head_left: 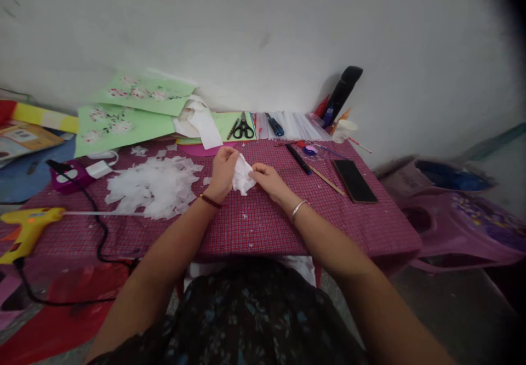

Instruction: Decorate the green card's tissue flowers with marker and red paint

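Checked cloth (329, 217) bears white scraps (152, 184) beside a black cable (103, 229). Our left hand (224, 169) and right hand (270, 182) pinch crumpled white material (243, 175) between fingertips.

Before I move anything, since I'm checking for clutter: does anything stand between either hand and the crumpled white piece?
Nothing visible does: the left hand and right hand both hold the crumpled white piece. The white pile lies off to the left, the black marker to the right.
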A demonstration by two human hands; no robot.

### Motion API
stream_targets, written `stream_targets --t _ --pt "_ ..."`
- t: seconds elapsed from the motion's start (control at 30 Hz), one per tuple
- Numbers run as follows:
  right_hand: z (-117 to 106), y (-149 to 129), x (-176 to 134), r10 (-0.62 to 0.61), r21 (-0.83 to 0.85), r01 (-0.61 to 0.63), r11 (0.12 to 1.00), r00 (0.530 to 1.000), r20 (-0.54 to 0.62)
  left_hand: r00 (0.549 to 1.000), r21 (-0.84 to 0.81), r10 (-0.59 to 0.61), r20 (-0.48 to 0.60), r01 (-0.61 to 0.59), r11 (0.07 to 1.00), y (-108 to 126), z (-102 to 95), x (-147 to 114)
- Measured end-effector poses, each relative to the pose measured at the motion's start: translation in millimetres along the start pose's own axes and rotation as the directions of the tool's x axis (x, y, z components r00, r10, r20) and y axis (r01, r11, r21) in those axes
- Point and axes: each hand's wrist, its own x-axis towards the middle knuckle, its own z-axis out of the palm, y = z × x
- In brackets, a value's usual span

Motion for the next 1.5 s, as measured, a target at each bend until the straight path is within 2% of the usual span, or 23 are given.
stream_targets --t 0.1,0.23,0.3,0.37,0.43,0.5,0.6,0.73,0.8,0.87,0.93,1.0,1.07,1.17,1.3,1.4,1.5 --pt "-4.0 -1.5 3.0 0.033 0.143 -0.022 0.989 0.996 -0.077 0.998 0.009 -0.048 0.048 0.047 0.999 4.3 -5.3 5.1" --pt "-14.3 -8.2 5.4 0.027 0.172 0.008 0.985 0.980 -0.196 0.973 0.047 -0.141 0.182 0.135 0.990 6.0 -7.9 6.5" --pt "-17.0 -12.5 3.7 0.016 0.195 0.023 0.980 0.981 -0.193 0.965 0.056 -0.152 0.212 0.143 0.988 5.3 -7.4 5.0" --pt "-15.7 -14.7 1.0 -0.014 0.208 0.042 0.977 0.991 -0.133 0.964 0.066 -0.141 0.225 0.129 0.989 4.9 -6.4 2.4" --pt "-10.6 -13.1 -0.8 -0.048 0.173 0.055 0.983 0.998 -0.049 0.961 0.079 -0.127 0.244 0.111 0.991 5.4 -4.7 -0.9" --pt "-4.9 -9.1 -0.8 -0.071 0.065 0.074 0.995 0.997 -0.034 0.955 0.095 -0.119 0.270 0.097 0.991 6.9 -2.5 -4.9" --pt "-4.1 -5.8 2.0 -0.121 -0.096 0.109 0.989 0.984 -0.127 0.933 0.135 -0.137 0.333 0.097 0.986 10.0 -1.4 -9.6" --pt "-24.5 -13.5 6.3 -0.241 -0.204 0.195 0.959 0.942 -0.232 0.875 0.242 -0.224 0.430 0.127 0.962 11.1 -11.4 -4.7" --pt "-36.9 -17.6 8.3 -0.299 -0.235 0.233 0.944 0.905 -0.302 0.890 0.257 -0.216 0.401 0.117 0.959 9.3 -19.1 2.8" --pt "-45.1 -18.3 10.2 -0.326 -0.231 0.254 0.939 0.871 -0.368 0.934 0.217 -0.168 0.317 0.101 0.971 6.8 -24.4 9.4" --pt "-48.0 -16.2 11.4 -0.319 -0.205 0.254 0.945 0.852 -0.415 0.969 0.136 -0.125 0.214 0.097 0.986 4.3 -24.5 11.6" --pt "-47.1 -13.7 11.3 -0.303 -0.189 0.242 0.952 0.843 -0.444 0.982 0.038 -0.122 0.143 0.117 0.992 1.6 -18.6 8.4" --pt "-45.2 -13.1 10.2 -0.302 -0.188 0.241 0.952 0.833 -0.463 0.972 -0.100 -0.167 0.164 0.185 0.978 -1.8 -8.2 1.8" --pt "-43.2 -17.2 9.1 -0.291 -0.161 0.243 0.957 0.830 -0.476 0.923 -0.303 -0.238 0.302 0.330 0.894 -7.9 8.2 -8.4" --pt "-41.2 -23.2 9.5 -0.254 -0.101 0.236 0.966 0.824 -0.507 0.880 -0.388 -0.283 0.382 0.430 0.815 -13.4 19.9 -16.5" --pt "-41.7 -22.3 10.1 -0.213 -0.094 0.193 0.977 0.830 -0.516 0.901 -0.407 -0.280 0.332 0.405 0.819 -12.9 21.1 -17.6" --pt "-44.9 -17.9 12.1 -0.215 -0.131 0.171 0.977 0.813 -0.541 0.947 -0.421 -0.257 0.192 0.316 0.850 -10.7 19.0 -14.8"
